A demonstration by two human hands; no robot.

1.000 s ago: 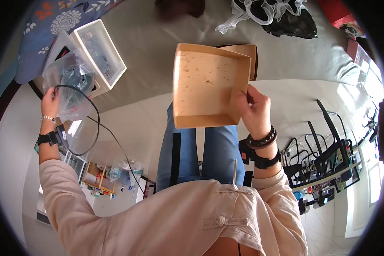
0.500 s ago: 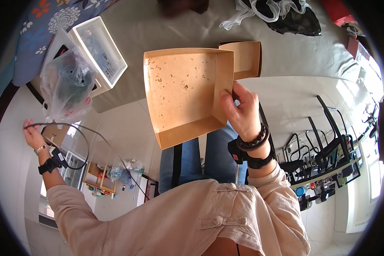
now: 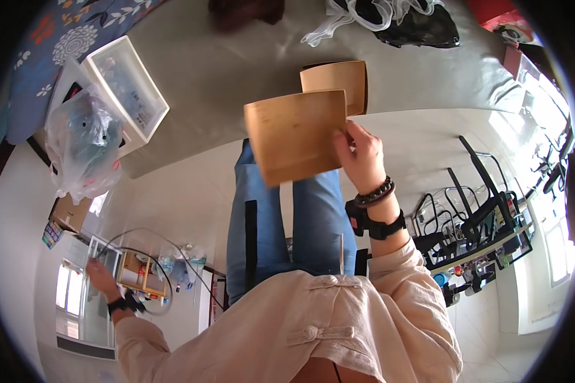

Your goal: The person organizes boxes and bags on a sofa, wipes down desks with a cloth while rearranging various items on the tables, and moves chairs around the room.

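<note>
My right hand point(image 3: 362, 153) grips a shallow brown cardboard box point(image 3: 294, 137) by its right edge, thumb in front. The box is held tilted above my knees and is slightly blurred. Just behind it, a second cardboard box point(image 3: 351, 80) rests near the front edge of the grey cushioned seat point(image 3: 223, 83). Down at the left, my left hand point(image 3: 101, 279) is away from the boxes and smeared by motion, so its fingers cannot be made out. A thin dark cable point(image 3: 166, 239) loops beside that hand and its wrist strap.
At the left of the seat stand a white plastic bin point(image 3: 131, 89) and a clear plastic bag point(image 3: 86, 143). A black plastic bag point(image 3: 421, 29) with white straps lies at the back. Black metal-framed chairs point(image 3: 473, 217) stand at the right.
The held box has tipped and moved slightly right and up; the specks inside it no longer show clearly. My left hand has swung down and inward, with the cable shifting alongside it.
</note>
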